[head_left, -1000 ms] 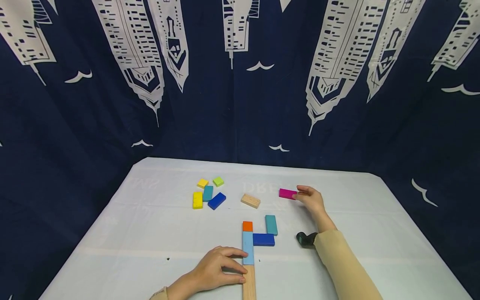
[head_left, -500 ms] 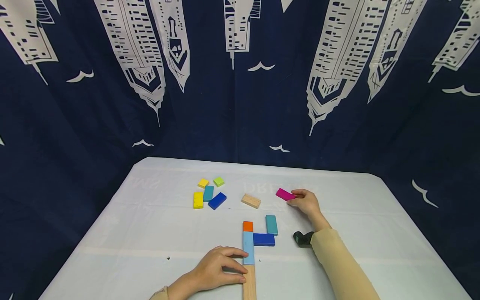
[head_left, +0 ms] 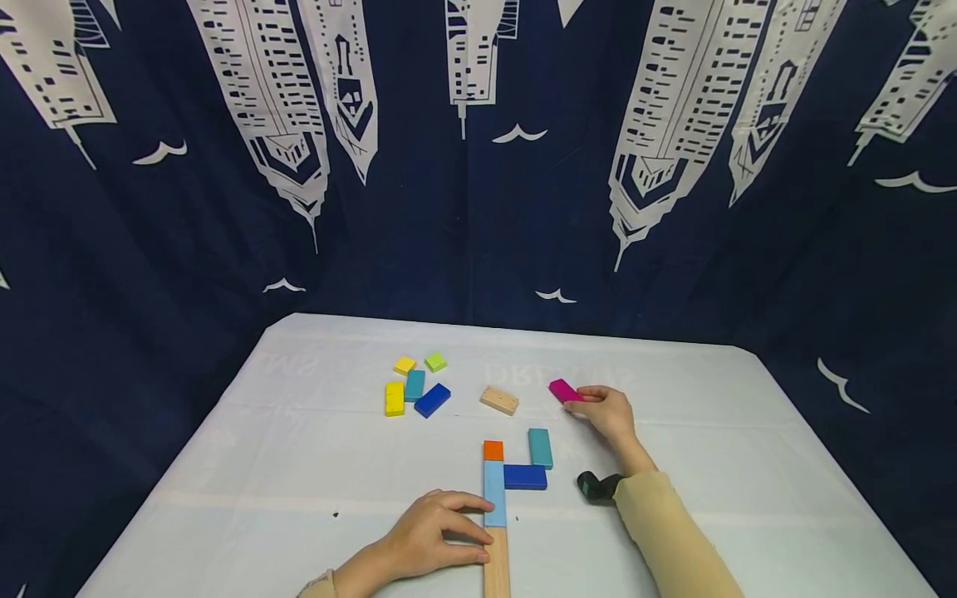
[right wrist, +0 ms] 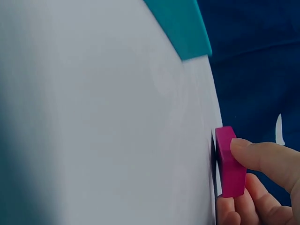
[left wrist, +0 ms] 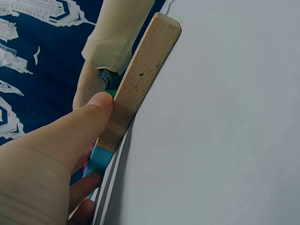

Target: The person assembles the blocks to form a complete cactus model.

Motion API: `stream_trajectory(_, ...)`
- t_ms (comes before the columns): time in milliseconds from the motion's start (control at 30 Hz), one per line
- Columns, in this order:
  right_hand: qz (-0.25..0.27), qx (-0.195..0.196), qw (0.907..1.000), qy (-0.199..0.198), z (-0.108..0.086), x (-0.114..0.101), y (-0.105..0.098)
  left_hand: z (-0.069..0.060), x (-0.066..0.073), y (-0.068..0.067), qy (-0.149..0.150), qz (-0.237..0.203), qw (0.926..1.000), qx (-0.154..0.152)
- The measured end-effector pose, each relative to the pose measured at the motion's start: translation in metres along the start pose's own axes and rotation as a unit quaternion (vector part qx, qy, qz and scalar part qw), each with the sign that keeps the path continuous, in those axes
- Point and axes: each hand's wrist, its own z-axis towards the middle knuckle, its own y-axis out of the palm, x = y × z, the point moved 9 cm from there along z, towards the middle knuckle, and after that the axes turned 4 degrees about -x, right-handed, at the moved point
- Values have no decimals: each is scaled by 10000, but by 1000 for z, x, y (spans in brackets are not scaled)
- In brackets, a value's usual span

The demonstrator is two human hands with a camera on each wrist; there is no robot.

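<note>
While left hand is touching the block row with fingers spread, right hand is just pinching a magenta block.

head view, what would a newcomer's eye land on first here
Probably the dark blue cloth behind the table, with its white building prints pointing downward. Next, the magenta block pinched in the right hand, right of a loose wooden block. Then the straight row at near centre, orange block, light blue block and long wooden block, touched by the left hand.
</note>
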Motion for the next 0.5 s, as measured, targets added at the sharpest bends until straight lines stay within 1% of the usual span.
stream_trajectory(233,139,-57,9999,-36,-10,-6,10,0,1,-1,58,44,10000,49)
stream_trajectory(300,171,-61,9998,8,-13,-7,13,0,1,-1,56,44,10000,45)
stream_trajectory(500,-30,-74,9999,101,-20,-12,23,0,1,-1,19,7,10000,8)
